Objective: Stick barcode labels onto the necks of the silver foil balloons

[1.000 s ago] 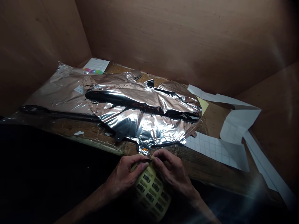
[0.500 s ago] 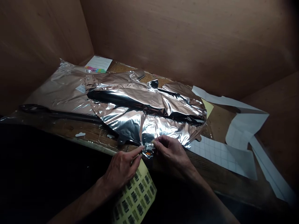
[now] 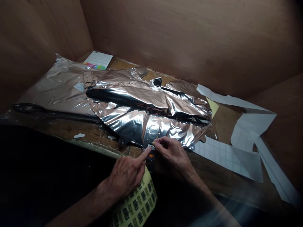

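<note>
Brown board walls [image 3: 189,41] fill the top and sides of the frame, boxing in a worn wooden surface [image 3: 71,130] that runs across the middle. On it, from the left to right of centre, lies a crumpled, flat rose-gold foil balloon [image 3: 146,107], partly over a clear plastic bag [image 3: 52,91] at the left. White gridded backing paper [image 3: 224,156] spreads at the right, lapping the front edge of the surface. A white card [image 3: 98,60] with coloured marks lies in the upper left corner.

At the lower centre, the left hand [image 3: 127,175] has its fingers curled on a yellow sheet of barcode stickers [image 3: 137,205] that juts out below the palm. Its forefinger is stretched out and touches the balloon's small tab [image 3: 150,152] at the front edge. Just right of it, the right hand [image 3: 172,154] pinches that tab between thumb and forefinger.
</note>
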Demonstrator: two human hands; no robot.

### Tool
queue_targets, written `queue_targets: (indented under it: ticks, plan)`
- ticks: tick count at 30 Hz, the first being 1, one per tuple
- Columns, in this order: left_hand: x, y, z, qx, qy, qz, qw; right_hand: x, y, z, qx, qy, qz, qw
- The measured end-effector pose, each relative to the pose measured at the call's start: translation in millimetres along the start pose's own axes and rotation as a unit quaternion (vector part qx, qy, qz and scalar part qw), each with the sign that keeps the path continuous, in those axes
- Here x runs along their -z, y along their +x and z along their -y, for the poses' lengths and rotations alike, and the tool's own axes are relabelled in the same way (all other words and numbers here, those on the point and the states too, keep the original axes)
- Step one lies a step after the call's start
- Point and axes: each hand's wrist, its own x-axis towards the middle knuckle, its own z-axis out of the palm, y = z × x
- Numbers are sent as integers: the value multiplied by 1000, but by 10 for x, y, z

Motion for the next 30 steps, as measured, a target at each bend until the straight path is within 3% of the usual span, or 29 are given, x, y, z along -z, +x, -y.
queue_targets:
  ticks: [2,4,7,9,12,14,16,18,21,23,27,30]
  plan:
    - [47,19,-6,5,16,18,1000,10,-48,-11,7,-75,-18,997]
    - [98,39,8,7,-17,28,999,36,-123,-67,64,-187,-68,978]
    - [165,65,62,3,-138,47,989,102,-222,-186,285,-328,-120,893]
    - [212,73,110,1,-236,44,971,153,-234,-236,431,-374,-91,816]
    - [307,57,190,27,-328,30,944,224,-148,-237,538,-412,-45,734]
    - [387,24,250,61,-342,27,937,264,-48,-220,564,-406,-26,718]
    - [462,-14,309,90,-334,20,938,303,62,-212,553,-362,-8,750]
    - [513,-41,349,111,-322,8,940,345,173,-207,496,-292,15,817]
    - [521,-39,336,105,-319,-7,942,418,350,-182,360,-170,91,913]
    - [488,-10,282,84,-326,-16,941,469,465,-145,246,-70,172,951]
    - [384,72,146,66,-326,-56,941,521,571,-38,30,81,274,958]
    - [308,132,82,43,-308,-67,948,507,522,48,-3,83,249,965]
